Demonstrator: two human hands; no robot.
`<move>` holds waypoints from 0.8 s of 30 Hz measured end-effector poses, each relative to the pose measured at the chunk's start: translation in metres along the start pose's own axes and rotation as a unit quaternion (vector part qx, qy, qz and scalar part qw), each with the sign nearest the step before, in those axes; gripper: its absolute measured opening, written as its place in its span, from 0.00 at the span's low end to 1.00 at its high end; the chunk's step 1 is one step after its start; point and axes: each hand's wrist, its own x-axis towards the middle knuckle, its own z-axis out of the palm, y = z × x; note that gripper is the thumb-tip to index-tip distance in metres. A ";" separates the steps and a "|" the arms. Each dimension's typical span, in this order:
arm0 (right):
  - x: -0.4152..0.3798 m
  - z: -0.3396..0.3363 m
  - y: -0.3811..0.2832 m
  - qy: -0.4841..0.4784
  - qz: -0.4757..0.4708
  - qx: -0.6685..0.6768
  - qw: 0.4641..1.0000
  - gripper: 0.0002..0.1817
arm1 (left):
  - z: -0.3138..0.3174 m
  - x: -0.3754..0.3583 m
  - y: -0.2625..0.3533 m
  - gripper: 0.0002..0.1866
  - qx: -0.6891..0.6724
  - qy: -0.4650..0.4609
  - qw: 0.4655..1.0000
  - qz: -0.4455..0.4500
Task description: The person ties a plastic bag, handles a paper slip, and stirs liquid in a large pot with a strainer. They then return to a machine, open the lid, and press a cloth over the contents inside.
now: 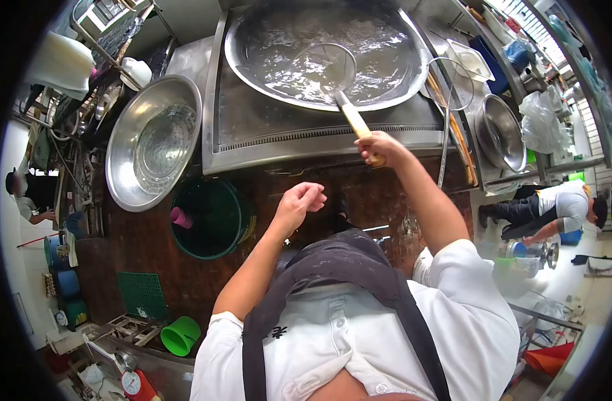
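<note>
My right hand [379, 148] is wrapped round the pale handle of a round wire-mesh strainer [353, 119]. The strainer's head reaches over the near rim of a large metal wok [289, 99] and sits in its rippling water. My left hand [300, 206] hovers in front of the stove, fingers curled in, with nothing visible in it. Below and to its left stands a dark green bucket [220, 250] with a pink object [180, 217] at its inner edge. A wide steel basin [124, 157] is left of the stove.
A second mesh strainer [458, 87] and long wooden sticks [461, 144] lie right of the wok, by a steel bowl [510, 144]. A green mat [142, 294] and bright green container [180, 336] are lower left. One person [563, 204] bends at right; another [24, 200] is far left.
</note>
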 end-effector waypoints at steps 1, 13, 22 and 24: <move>-0.011 0.018 0.006 0.005 -0.006 0.019 1.000 0.06 | 0.004 0.003 0.002 0.18 0.003 -0.001 1.000 0.003; -0.102 0.071 0.069 -0.221 -0.093 -0.022 0.971 0.28 | 0.044 0.058 -0.004 0.12 -0.172 0.031 0.976 -0.128; -0.049 -0.193 0.090 0.295 -0.162 -0.421 0.842 0.23 | 0.061 0.022 0.008 0.08 -0.123 0.087 0.983 -0.109; -0.037 -0.278 0.108 0.496 -0.065 -0.452 0.738 0.18 | 0.062 0.005 0.006 0.10 -0.101 0.098 0.984 -0.109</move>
